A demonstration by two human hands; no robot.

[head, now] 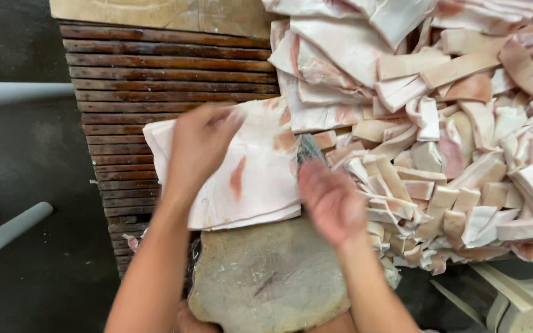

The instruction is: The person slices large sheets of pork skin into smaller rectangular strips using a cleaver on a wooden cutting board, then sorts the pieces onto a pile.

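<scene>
A great heap of cut fat strips spreads to the right of both hands, over a dark slatted wooden table; below the hands lies a round, worn chopping block; a broad pale slab of pork fat rests across the block's far edge; the left hand presses on the slab, fingers curled over it; the right hand grips a knife, its blade at the slab's right edge.
</scene>
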